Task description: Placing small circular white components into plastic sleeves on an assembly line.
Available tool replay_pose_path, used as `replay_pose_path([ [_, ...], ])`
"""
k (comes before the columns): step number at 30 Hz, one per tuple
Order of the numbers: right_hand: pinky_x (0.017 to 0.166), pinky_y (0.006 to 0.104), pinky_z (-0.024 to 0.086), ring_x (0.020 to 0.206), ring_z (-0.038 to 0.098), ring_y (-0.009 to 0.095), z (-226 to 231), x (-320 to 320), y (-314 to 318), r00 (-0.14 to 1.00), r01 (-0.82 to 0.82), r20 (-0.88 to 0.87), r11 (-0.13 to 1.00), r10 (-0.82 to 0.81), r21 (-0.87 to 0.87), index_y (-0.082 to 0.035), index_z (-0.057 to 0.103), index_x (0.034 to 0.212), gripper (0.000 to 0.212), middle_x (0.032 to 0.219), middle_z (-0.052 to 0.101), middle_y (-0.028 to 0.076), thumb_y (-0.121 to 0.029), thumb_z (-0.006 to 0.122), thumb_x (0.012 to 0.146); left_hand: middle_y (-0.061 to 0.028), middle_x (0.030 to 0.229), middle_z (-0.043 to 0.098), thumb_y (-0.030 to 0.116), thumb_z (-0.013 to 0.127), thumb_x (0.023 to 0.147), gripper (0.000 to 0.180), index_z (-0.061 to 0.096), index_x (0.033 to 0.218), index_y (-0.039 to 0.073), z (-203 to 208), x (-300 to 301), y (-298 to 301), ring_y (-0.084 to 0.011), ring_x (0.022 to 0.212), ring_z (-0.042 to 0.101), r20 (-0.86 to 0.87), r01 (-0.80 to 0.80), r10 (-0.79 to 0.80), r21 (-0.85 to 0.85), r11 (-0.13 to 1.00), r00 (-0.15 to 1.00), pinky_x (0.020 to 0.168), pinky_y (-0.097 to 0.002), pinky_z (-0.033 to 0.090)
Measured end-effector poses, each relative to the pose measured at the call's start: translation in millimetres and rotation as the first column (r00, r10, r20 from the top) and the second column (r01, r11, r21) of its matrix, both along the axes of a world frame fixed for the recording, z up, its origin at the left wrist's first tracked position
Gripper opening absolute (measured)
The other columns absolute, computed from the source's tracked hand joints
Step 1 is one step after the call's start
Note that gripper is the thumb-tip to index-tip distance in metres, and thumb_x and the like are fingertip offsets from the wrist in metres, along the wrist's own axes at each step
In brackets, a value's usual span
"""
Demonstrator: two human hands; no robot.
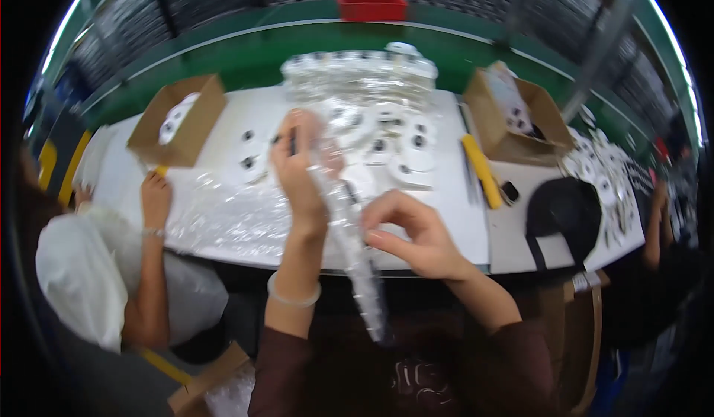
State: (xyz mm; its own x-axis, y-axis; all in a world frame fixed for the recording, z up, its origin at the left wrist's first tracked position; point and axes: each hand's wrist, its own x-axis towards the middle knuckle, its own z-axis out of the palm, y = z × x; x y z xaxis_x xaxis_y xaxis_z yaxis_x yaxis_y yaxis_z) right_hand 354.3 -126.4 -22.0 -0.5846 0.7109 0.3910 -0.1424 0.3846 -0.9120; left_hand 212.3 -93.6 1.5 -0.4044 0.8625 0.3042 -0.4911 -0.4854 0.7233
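Raised over the middle of the table, my left hand (297, 164) is closed on a clear plastic bag (343, 231), which hangs down in a long crinkled strip toward my lap. Curled in a pinch at the bag's right edge is my right hand (416, 235); blur hides the exact contact of its fingertips. White round parts with black spots (401, 145) lie just beyond my hands. Behind them rises a stack of similar white pieces in clear wrapping (357, 75). Flat clear bags (230, 216) spread over the tabletop at the left.
Open cardboard boxes stand at the left (201, 123) and right (513, 145). A yellow tool (482, 171) and a black cap (565, 220) lie right. A red bin (372, 8) sits at the back. A co-worker's hand (155, 194) rests on the table's left side; another person is far right.
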Motion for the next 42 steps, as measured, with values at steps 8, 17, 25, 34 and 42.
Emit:
replay_pose_path([
  [8, 0.052, 0.021, 0.039, 0.055, 0.048, 0.008, 11, 14, -8, 0.966, 0.258, 0.002, 0.966, -0.258, -0.013, -0.001, 0.041, 0.08, 0.005, 0.062, 0.049, 0.004, -0.005, 0.044, 0.079, -0.0076, 0.067, 0.05, 0.018, 0.039, 0.081, 0.017, 0.048, 0.084, 0.004, -64, -73, 48, -0.0138, 0.053, 0.047, -0.09, 0.139, -0.122, 0.23, 0.963, 0.989, 0.045, -0.0248, 0.037],
  [17, 0.059, 0.0217, 0.037, 0.066, 0.044, 0.007, -6, 40, -9, 0.995, -0.097, -0.048, 0.982, 0.09, -0.161, -0.003, 0.044, 0.076, 0.013, 0.069, 0.049, 0.001, -0.013, 0.052, 0.075, -0.012, 0.1, 0.05, 0.006, 0.052, 0.073, 0.028, 0.05, 0.099, -0.002, 2, -27, 36, -0.0189, 0.086, 0.05, -0.336, -0.495, 0.501, 0.111, 0.862, 0.797, 0.068, -0.0262, 0.043],
  [25, 0.048, 0.0241, 0.037, 0.054, 0.046, 0.013, 38, 42, -5, 0.875, 0.47, -0.216, 0.866, -0.432, 0.172, -0.003, 0.043, 0.078, 0.01, 0.064, 0.048, 0.005, -0.009, 0.05, 0.074, -0.0158, 0.118, 0.033, 0.035, 0.04, 0.081, 0.057, 0.024, 0.118, -0.005, 14, 23, 12, -0.0215, 0.111, 0.03, 0.234, 0.619, -0.633, 0.139, 0.773, 0.738, 0.093, -0.0316, 0.022],
  [34, 0.043, 0.029, 0.038, 0.048, 0.05, 0.024, 55, 58, 5, 0.766, 0.624, -0.161, 0.662, -0.622, 0.414, -0.004, 0.042, 0.074, 0.01, 0.055, 0.049, 0.009, -0.009, 0.051, 0.073, -0.0121, 0.104, 0.046, 0.018, 0.043, 0.081, 0.037, 0.037, 0.11, -0.003, 1, 42, 4, -0.0184, 0.097, 0.045, -0.518, 0.068, -0.225, -0.304, 0.95, 0.825, 0.081, -0.0273, 0.038],
  [42, 0.045, 0.0307, 0.039, 0.049, 0.05, 0.024, 26, 18, 11, 0.623, 0.676, -0.322, 0.284, -0.713, 0.68, -0.002, 0.042, 0.075, 0.012, 0.056, 0.048, 0.008, -0.008, 0.052, 0.071, -0.0066, 0.099, 0.05, 0.027, 0.035, 0.084, 0.037, 0.038, 0.11, 0.0, -22, 51, 4, -0.0155, 0.088, 0.05, 0.216, 0.686, -0.653, -0.16, 0.71, 0.726, 0.074, -0.0258, 0.041],
])
